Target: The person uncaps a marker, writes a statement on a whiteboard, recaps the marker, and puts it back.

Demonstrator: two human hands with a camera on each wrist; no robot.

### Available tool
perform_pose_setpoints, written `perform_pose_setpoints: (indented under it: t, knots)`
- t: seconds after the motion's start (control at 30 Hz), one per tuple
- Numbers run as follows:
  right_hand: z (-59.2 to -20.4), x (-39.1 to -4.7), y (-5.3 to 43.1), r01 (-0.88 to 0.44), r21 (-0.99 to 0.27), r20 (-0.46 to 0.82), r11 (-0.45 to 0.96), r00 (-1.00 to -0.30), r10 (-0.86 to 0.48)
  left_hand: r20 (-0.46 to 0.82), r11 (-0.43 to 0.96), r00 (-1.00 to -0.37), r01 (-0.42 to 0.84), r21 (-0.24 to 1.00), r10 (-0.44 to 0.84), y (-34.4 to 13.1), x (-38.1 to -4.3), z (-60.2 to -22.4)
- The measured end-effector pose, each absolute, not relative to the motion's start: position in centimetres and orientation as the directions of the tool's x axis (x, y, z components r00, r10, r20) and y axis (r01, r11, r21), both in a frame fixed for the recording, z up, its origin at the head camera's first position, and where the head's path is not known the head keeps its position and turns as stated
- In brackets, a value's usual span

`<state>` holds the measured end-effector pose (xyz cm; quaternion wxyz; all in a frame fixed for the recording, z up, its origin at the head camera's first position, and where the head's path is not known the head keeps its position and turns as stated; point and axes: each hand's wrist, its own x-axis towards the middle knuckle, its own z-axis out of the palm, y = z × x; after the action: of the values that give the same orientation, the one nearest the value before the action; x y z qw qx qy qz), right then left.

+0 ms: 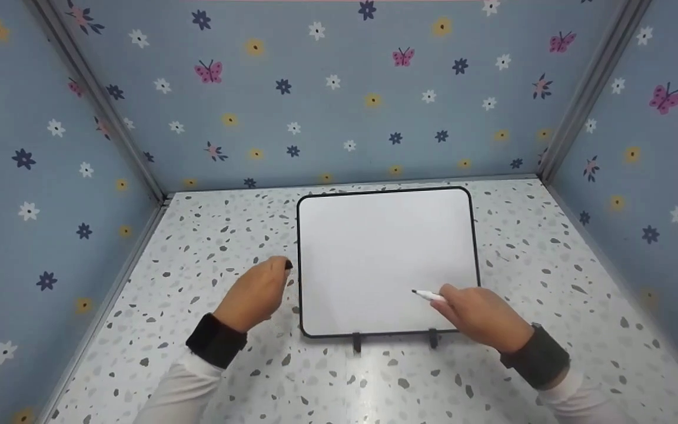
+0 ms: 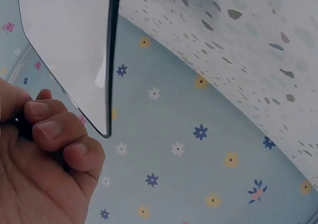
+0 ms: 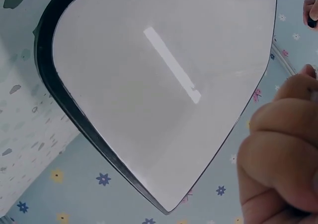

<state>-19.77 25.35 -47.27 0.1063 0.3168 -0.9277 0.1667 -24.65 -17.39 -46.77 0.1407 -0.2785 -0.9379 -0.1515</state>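
A whiteboard marker (image 1: 429,295) with a white barrel and a dark tip is pinched in my right hand (image 1: 486,315). Its tip points left, over the lower right part of a blank whiteboard (image 1: 368,253) with a thin black frame. To the left of the board, my left hand (image 1: 255,294) holds a small black marker cap (image 1: 288,264) at its fingertips, close by the frame. Curled fingers (image 2: 58,127) hide most of the cap in the left wrist view. The right wrist view shows the board's face behind curled fingers (image 3: 283,154), with the marker hidden.
Two dark feet (image 1: 356,343) jut from the board's lower edge onto a speckled white tabletop (image 1: 209,235). Blue panels (image 1: 339,112) printed with flowers and butterflies enclose the back and both sides. Each wrist wears a black band (image 1: 216,341).
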Motion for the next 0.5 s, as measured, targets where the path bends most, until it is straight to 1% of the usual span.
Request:
perform_pose_setpoints:
  t: [0.13,0.33,0.5]
  knots:
    - [-47.6,-19.7,25.3,-0.621,-0.253,0.302,0.742,-0.779,-0.549,0.355,0.827,-0.837,0.511,0.235,0.417,-18.9,-25.7,-47.5]
    - [-48.2,-19.5,25.3,-0.596,-0.286,0.258,0.751,-0.802,-0.539,0.390,0.850,-0.839,0.483,0.211,0.380,-20.7,-26.8,-48.8]
    - [-48.4,-19.4,25.3,-0.582,-0.299,0.239,0.757,-0.813,-0.531,0.392,0.862,-0.866,0.430,0.267,0.311,-21.9,-27.4,-49.3]
